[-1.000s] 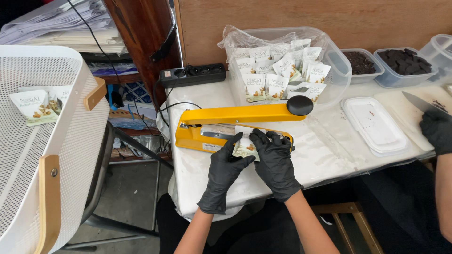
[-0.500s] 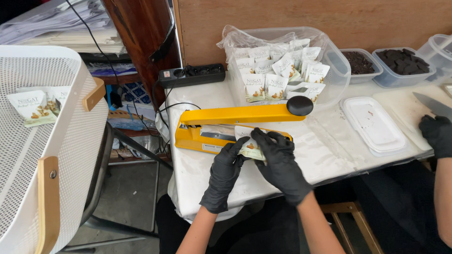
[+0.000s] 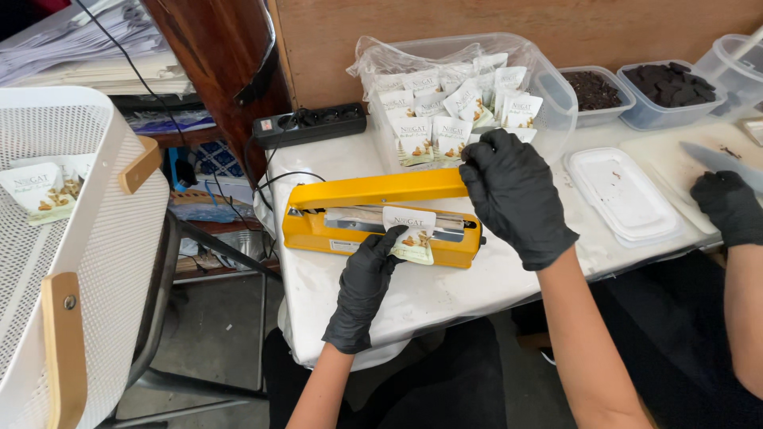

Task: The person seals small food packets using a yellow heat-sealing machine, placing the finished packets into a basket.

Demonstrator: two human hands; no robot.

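Holding a small white pouch [image 3: 412, 236] against the sealing bar of the yellow heat sealer [image 3: 381, 216], the left hand [image 3: 364, 282] has its grip pinched shut on the pouch's lower edge. The right hand [image 3: 515, 195] is curled closed over the sealer's raised arm at its knob end. Behind the sealer stands a clear tub of pouches [image 3: 461, 99]; beside the sealer, a co-worker's gloved hand [image 3: 727, 206] rests on the white surface [image 3: 445, 290].

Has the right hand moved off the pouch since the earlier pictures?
Yes. The right hand has gone up and right from the pouch to the knob end of the yellow sealer arm.
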